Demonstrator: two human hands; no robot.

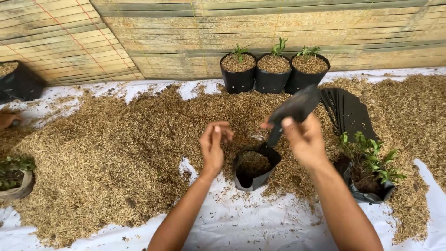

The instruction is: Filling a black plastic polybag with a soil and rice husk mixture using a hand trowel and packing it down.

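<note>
1. A flat black plastic grow bag [295,109] is held up by the right hand [304,139]; the thumb is pressed on its near face and the fingers are closed behind it, so the bag is pinched at its lower part and is tilted up to the right
2. The left hand [213,146] is raised just left of that bag, apart from it; its fingers are curled loosely inward with the tips brought close together, and whether anything is held between them cannot be told
3. Below and between the two hands, a small open black bag [253,169] is seen standing on the ground, partly filled with husk and leaning a little
4. A wide heap of brown rice husk [116,148] is spread over a white sheet [241,223], which is left bare near the person
5. Three filled black bags with green seedlings [272,67] are lined up side by side at the far edge, against a bamboo mat wall [278,28]
6. A stack of flat black bags [348,111] is laid on the husk to the right of the raised bag
7. A bag of leafy green seedlings [371,172] is set just beside the right forearm
8. At the left edge, another person's hand [8,120] and a potted plant [14,176] are partly shown
</note>
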